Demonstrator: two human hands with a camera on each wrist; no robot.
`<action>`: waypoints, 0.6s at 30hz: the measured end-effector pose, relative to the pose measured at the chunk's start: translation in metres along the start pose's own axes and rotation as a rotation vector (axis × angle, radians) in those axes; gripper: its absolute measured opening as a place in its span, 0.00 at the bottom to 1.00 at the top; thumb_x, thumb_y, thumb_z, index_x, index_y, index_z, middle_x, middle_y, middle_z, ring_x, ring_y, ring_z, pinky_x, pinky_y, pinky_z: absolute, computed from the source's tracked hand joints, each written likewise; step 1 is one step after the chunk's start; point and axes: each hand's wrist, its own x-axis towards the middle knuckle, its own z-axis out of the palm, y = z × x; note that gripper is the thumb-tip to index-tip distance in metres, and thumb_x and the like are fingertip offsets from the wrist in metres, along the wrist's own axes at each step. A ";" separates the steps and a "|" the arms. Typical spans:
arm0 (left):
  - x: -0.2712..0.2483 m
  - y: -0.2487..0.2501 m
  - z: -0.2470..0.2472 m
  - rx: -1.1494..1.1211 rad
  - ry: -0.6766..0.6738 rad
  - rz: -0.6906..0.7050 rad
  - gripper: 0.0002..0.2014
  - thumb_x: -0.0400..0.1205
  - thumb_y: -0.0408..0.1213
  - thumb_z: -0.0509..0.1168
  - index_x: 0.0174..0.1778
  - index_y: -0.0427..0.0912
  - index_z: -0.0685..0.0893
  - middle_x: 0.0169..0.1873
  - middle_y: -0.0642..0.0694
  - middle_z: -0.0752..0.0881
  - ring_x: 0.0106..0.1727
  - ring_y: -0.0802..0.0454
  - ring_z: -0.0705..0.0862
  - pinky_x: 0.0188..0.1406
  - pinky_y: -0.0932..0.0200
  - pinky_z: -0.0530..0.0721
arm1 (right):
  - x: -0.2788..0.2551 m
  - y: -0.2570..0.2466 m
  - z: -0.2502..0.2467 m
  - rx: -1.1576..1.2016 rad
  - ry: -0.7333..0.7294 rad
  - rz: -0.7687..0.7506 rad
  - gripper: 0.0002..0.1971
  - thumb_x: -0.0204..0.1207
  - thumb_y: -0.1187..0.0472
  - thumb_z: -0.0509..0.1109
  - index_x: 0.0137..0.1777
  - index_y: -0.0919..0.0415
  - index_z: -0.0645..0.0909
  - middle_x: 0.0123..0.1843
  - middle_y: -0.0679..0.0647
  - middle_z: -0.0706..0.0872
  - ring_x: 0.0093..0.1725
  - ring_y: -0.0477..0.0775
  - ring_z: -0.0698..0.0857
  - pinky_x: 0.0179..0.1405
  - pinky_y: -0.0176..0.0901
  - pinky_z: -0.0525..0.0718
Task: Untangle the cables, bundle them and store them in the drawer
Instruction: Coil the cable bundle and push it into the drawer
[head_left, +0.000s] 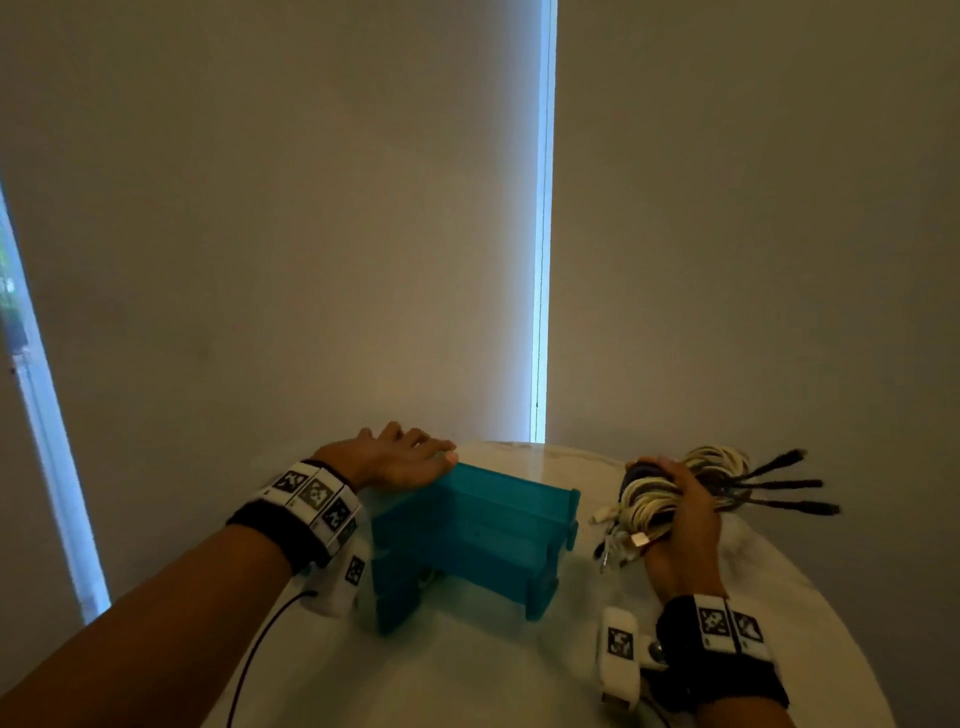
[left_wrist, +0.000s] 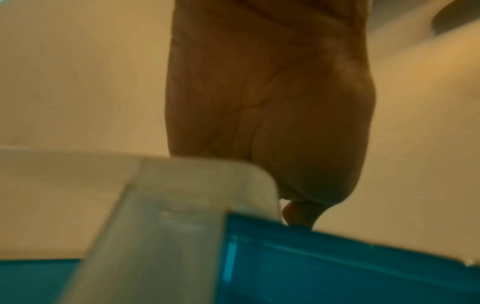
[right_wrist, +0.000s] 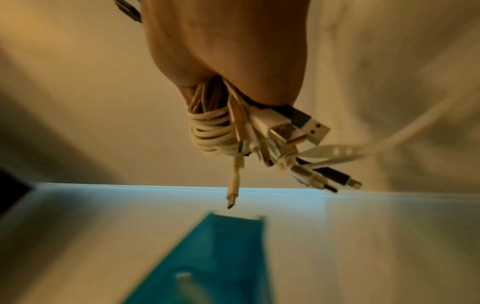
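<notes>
A teal plastic drawer unit (head_left: 483, 525) stands on the round white table (head_left: 467, 675), with its drawers pulled out toward the right. My left hand (head_left: 400, 460) rests flat on the unit's top far-left corner, fingers straight. My right hand (head_left: 680, 519) grips a coiled bundle of white cables (head_left: 654, 499) above the table, right of the unit. Black plugs (head_left: 789, 483) stick out past the fingers. In the right wrist view the cable bundle (right_wrist: 215, 133) and its USB plugs (right_wrist: 298, 129) hang below the palm, over the teal drawer (right_wrist: 221, 257).
A pale roller blind (head_left: 311, 208) hangs behind the table, with a bright gap (head_left: 543, 234) down its middle. A black wire (head_left: 260, 654) runs from my left wristband across the table's near left. The table's edge curves close on the right.
</notes>
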 end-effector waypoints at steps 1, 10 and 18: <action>-0.005 0.000 -0.002 0.028 -0.029 0.009 0.32 0.94 0.65 0.39 0.95 0.63 0.46 0.95 0.49 0.49 0.94 0.37 0.47 0.89 0.25 0.46 | -0.011 -0.011 0.014 -0.003 -0.020 -0.058 0.08 0.74 0.57 0.80 0.45 0.59 0.84 0.28 0.47 0.82 0.20 0.43 0.78 0.18 0.33 0.79; -0.038 0.002 -0.002 0.208 -0.004 0.094 0.35 0.93 0.67 0.42 0.95 0.63 0.40 0.95 0.47 0.51 0.93 0.35 0.52 0.88 0.27 0.53 | -0.086 -0.002 0.132 -0.282 -0.327 0.041 0.07 0.85 0.61 0.74 0.51 0.64 0.89 0.47 0.60 0.92 0.46 0.58 0.93 0.53 0.49 0.92; -0.037 0.003 0.016 0.024 0.093 0.059 0.34 0.91 0.70 0.40 0.94 0.65 0.48 0.94 0.44 0.54 0.93 0.34 0.50 0.88 0.22 0.44 | -0.050 0.004 0.130 -1.433 -0.459 -0.151 0.10 0.85 0.57 0.76 0.48 0.63 0.93 0.45 0.59 0.97 0.41 0.55 0.95 0.50 0.54 0.92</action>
